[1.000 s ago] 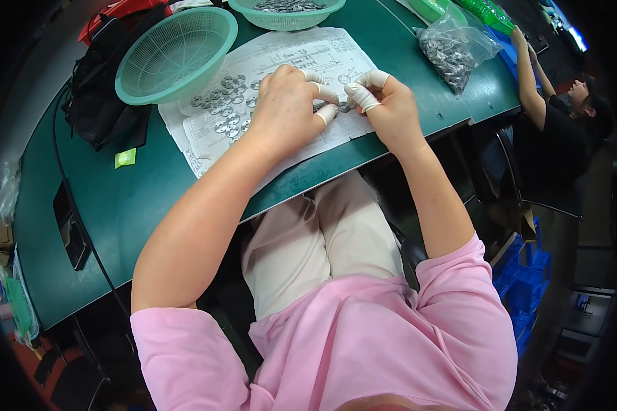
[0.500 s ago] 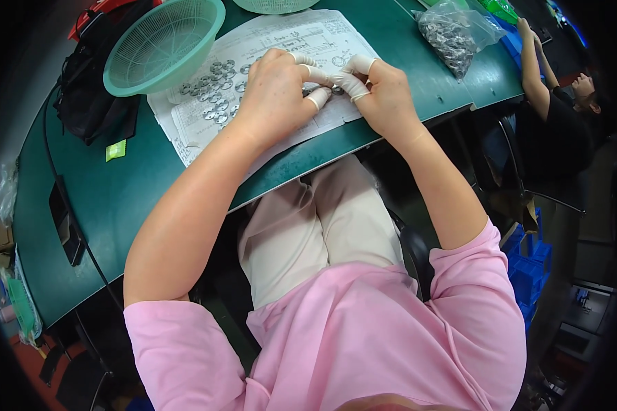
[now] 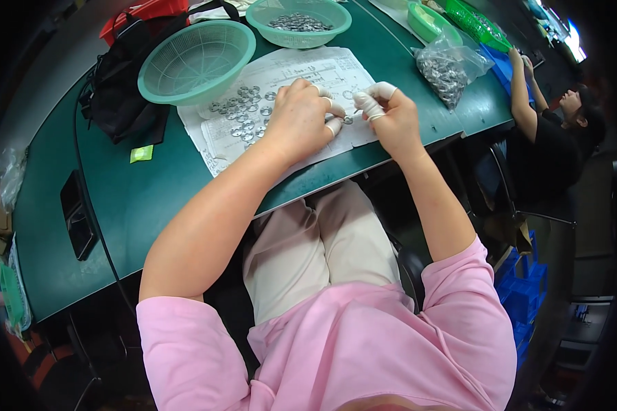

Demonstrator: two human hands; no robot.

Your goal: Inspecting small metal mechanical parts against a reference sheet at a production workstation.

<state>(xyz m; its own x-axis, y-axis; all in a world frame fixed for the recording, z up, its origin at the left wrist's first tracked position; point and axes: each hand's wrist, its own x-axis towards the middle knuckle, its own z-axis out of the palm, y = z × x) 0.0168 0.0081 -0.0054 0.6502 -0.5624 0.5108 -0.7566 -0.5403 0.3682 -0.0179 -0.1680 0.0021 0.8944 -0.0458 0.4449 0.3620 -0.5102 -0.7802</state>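
My left hand (image 3: 301,120) rests over the printed paper sheet (image 3: 315,65), white covers on several fingertips. Its thumb and fingers pinch a small shiny metal disc (image 3: 347,120) near the sheet's right side. Just to the right, my right hand (image 3: 392,122) has its covered thumb and forefinger pressed together; what they hold, if anything, is too small to make out. Several similar metal discs (image 3: 243,113) lie spread on the paper to the left of my left hand, which partly hides them.
A green mesh basket (image 3: 159,85) stands at far left, before a black bag (image 3: 116,103). Behind the paper, another basket (image 3: 253,17) holds metal pieces. A clear bag of metal parts (image 3: 449,75) lies right. A phone (image 3: 79,216) lies left. A co-worker (image 3: 555,137) sits at right.
My hands have drawn slightly apart, and the disc now shows by my left fingertips. The view has shifted, so more of the table's far side and the basket of metal pieces appear.
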